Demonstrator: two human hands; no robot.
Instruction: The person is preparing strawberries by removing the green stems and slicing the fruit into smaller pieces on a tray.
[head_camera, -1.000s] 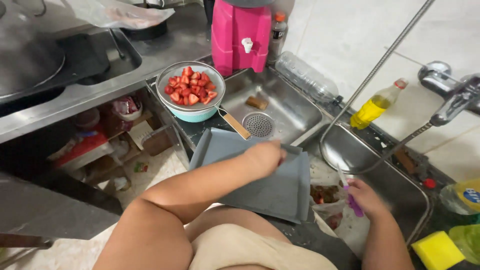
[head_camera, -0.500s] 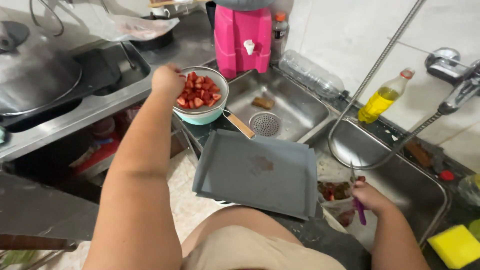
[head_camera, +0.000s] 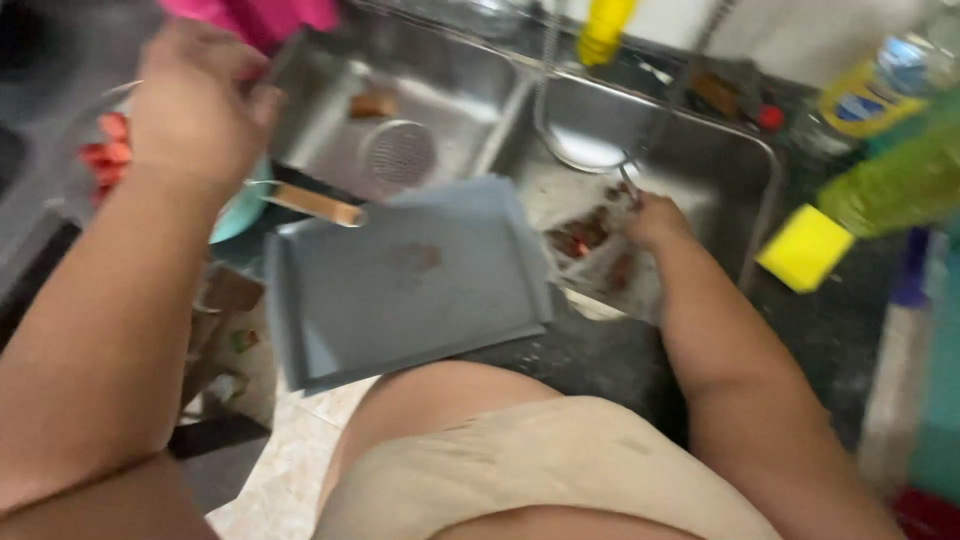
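Note:
The view is blurred. My left hand (head_camera: 195, 110) lies over the teal-rimmed pan (head_camera: 235, 215) of chopped red pieces (head_camera: 105, 155), back of the hand up and fingers curled; its grip is hidden. The pan's wooden handle (head_camera: 310, 205) points right, onto the grey tray (head_camera: 400, 290) lying flat at the counter's edge. My right hand (head_camera: 655, 220) is down in the right sink basin (head_camera: 700, 150), closed around a thin utensil (head_camera: 627, 182) that sticks up from the fist, beside dark red scraps (head_camera: 580, 235).
The left basin (head_camera: 330, 130) holds a round metal strainer (head_camera: 400, 150). A yellow sponge (head_camera: 805, 245) and a green bottle (head_camera: 890, 180) stand to the right of the sink, a yellow bottle (head_camera: 605, 25) behind it, and a pink appliance (head_camera: 260, 15) at the top left.
My left hand left the grey tray and reached up to the pan of red pieces. The camera has tipped down and closer. My right hand stayed in the right basin.

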